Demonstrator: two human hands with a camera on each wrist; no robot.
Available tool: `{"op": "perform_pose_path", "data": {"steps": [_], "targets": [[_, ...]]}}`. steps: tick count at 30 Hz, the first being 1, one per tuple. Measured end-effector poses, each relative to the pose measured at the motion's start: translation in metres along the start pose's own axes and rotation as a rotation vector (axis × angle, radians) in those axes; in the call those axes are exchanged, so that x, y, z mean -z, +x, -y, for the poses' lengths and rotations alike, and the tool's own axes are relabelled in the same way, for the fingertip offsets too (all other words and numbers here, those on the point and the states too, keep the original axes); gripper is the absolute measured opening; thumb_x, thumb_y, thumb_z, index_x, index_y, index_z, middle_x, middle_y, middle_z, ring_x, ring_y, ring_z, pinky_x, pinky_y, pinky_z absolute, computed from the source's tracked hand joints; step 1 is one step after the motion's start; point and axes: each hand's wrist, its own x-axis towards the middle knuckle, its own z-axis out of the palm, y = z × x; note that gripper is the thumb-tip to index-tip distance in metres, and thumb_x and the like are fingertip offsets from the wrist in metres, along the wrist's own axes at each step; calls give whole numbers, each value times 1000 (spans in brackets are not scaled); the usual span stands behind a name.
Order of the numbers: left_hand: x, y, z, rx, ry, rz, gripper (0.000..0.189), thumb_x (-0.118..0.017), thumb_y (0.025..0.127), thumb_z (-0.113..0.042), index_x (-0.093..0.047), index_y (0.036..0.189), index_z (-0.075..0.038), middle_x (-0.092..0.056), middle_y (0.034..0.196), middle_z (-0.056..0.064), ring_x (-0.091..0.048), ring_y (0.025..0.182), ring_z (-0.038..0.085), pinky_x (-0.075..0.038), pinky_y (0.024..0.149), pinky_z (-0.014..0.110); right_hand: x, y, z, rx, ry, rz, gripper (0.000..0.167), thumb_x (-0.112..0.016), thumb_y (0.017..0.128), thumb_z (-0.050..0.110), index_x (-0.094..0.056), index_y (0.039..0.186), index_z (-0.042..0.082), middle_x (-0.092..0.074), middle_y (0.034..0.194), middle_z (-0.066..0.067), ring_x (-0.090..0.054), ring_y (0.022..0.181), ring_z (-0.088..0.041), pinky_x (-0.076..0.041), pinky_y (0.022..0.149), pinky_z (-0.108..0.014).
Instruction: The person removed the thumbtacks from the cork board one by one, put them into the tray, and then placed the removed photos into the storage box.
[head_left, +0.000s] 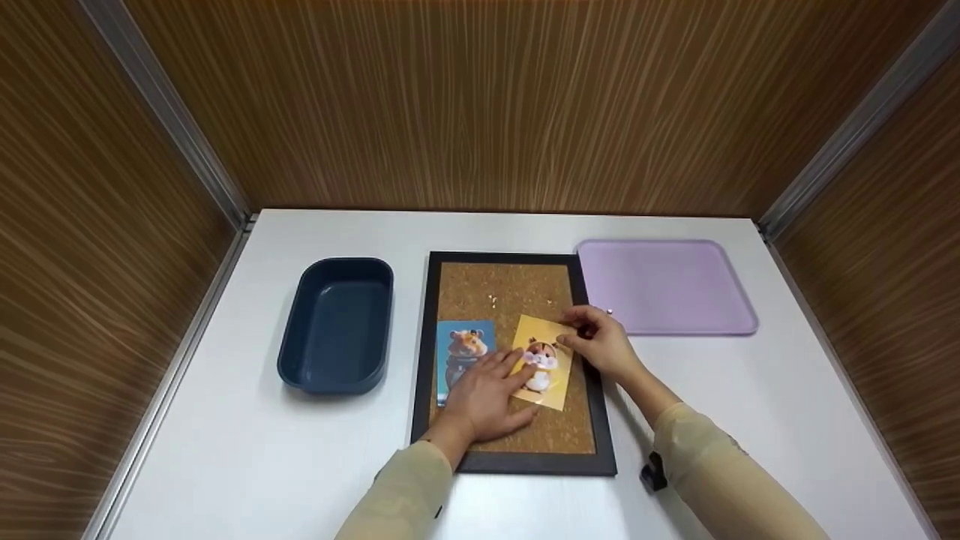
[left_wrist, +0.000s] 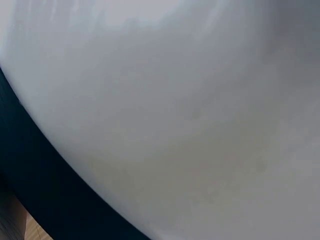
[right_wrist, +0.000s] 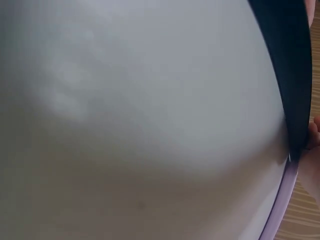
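Observation:
A cork board (head_left: 499, 285) in a dark frame lies on the white table. On it, in the head view, are a blue hamster card (head_left: 448, 337) at left and a yellow hamster card (head_left: 541, 330), slightly tilted, at right. My left hand (head_left: 486, 397) lies flat with fingers spread, across the lower part of the blue card and onto the yellow card's left edge. My right hand (head_left: 600, 343) holds the yellow card's upper right corner between bent thumb and fingers. Whether something small is between those fingertips is hidden.
Small shiny bits (head_left: 493, 301) lie on the cork above the cards. A deep blue container (head_left: 337, 330) stands left of the board. A purple tray (head_left: 667, 289) touches the frame at right, a tiny pale object (head_left: 609, 311) near its left edge. Wood-grain panels (head_left: 480, 105) surround the table.

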Motion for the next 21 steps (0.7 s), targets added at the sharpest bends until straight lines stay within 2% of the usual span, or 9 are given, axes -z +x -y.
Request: {"op": "perform_pose_path", "data": {"steps": [7,21], "targets": [[0,0,-1,5,6,2,76,-42,101,-74,-41,165,-33,-34,172,0,-33,157,22,-24,128,39,-3,-1,-1,-15,-18,5,45,-88,86,4,-70,126,-1,-74,123,-14,-65,114,-32,-48,101,-46],[1,0,-2,16,-27,8,74,-43,102,-72,-43,164,-33,-34,172,0,-32,158,22,-23,129,40,-4,-2,-1,-22,-33,27,53,-90,83,7,-69,131,0,-72,123,-14,-64,115,-31,-48,104,-49]]}}
